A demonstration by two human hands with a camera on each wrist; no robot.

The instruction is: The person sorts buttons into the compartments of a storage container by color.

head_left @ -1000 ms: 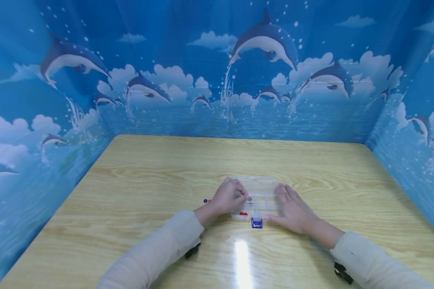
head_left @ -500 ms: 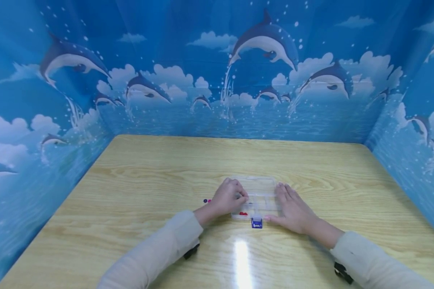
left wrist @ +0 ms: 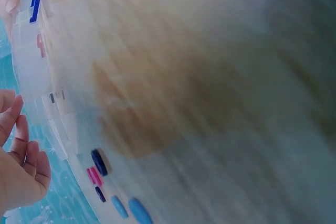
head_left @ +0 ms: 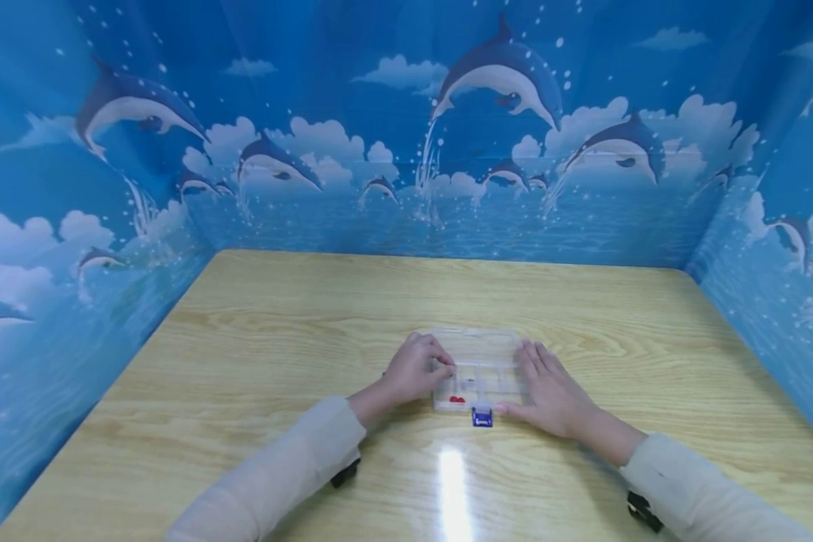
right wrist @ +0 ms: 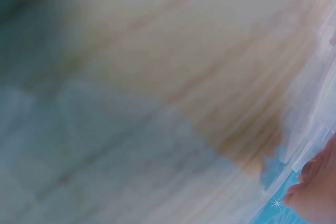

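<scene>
A clear plastic compartment box lies with its lid folded back and its blue latch toward the person. Small red pieces sit in the front left compartment, and a dark bit shows behind them. At the box's left edge is my left hand, thumb and forefinger brought together; I cannot tell whether something small is between them. My right hand rests along the right side with fingers extended, thumb near the latch. In the left wrist view, the left hand's fingers curl loosely beside the box.
Several loose button-like pieces lie left of the box: dark blue, pink and light blue. The left hand mostly hides them in the head view. A dolphin-print curtain borders the wooden table.
My left hand has drawn slightly left, from over the compartments to the box's edge. A grey round piece seen at its fingertips a second ago no longer shows. The right hand stays put.
</scene>
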